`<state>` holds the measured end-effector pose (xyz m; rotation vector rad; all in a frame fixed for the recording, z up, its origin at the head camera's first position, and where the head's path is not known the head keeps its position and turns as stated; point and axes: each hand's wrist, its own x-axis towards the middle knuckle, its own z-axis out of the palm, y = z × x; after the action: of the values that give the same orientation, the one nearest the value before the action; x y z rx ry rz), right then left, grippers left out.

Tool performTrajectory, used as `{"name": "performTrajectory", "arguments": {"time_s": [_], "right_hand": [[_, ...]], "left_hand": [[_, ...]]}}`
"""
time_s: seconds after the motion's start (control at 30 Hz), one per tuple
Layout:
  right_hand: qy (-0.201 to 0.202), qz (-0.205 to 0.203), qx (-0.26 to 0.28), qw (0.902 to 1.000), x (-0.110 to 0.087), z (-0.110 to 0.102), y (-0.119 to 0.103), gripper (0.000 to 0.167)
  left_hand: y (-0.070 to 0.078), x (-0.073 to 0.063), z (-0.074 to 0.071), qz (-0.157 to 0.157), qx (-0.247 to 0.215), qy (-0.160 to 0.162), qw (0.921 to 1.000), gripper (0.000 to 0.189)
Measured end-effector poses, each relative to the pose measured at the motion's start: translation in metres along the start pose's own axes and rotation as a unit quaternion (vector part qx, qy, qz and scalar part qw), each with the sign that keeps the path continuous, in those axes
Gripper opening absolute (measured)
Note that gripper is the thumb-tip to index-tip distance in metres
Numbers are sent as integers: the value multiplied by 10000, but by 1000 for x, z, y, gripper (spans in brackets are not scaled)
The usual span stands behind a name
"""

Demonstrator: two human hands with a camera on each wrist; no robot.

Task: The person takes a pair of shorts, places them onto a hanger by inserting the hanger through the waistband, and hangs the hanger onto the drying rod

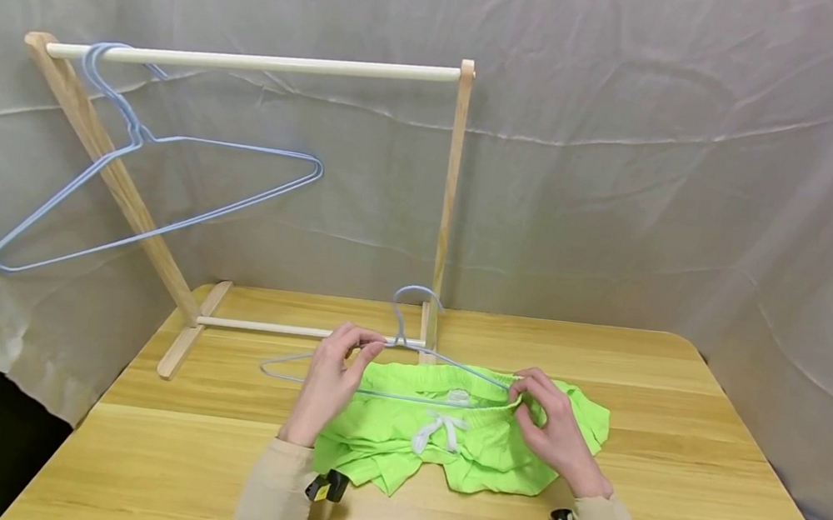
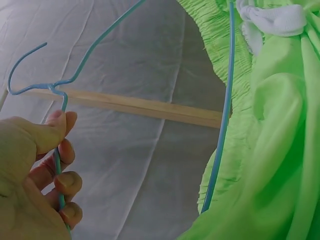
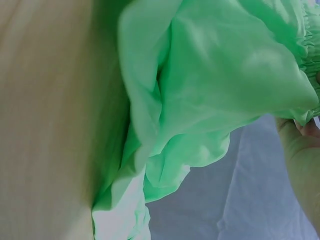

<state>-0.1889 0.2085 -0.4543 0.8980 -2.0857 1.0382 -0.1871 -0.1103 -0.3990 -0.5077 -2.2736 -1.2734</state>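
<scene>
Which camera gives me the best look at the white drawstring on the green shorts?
The head view: the drawstring's tied part shows whole there, at the front of the shorts. The left wrist view shows it larger, but the top edge cuts it off. The right wrist view shows the shorts but no drawstring.

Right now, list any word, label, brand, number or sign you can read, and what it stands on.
No text can be read.
White tag inside the green shorts: too small to read.
Yellow patch on the black device by the left sleeve: any marking too small to read.
</scene>
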Motion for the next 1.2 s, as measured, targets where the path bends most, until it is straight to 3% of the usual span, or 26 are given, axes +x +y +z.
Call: {"name": "performTrajectory", "arguments": {"time_s": [0.17,0.7,0.9,1.2], "right_hand": [[-3,73,-2,10000,-1,0,0,44],[30,-98,229,9997,1,2,-3,42],[33,-47,143,9999,6,1,-13,40],[-55,-54,57,10000,4,3,-10,44]], "left_hand": [[-1,-1,4,85,65,-79,9999,9],[5,-4,20,837,84,78,9964,6],[8,-6,27,814,96,213,9964,7],[13,-9,39,862,-35,48,9963,8]]}}
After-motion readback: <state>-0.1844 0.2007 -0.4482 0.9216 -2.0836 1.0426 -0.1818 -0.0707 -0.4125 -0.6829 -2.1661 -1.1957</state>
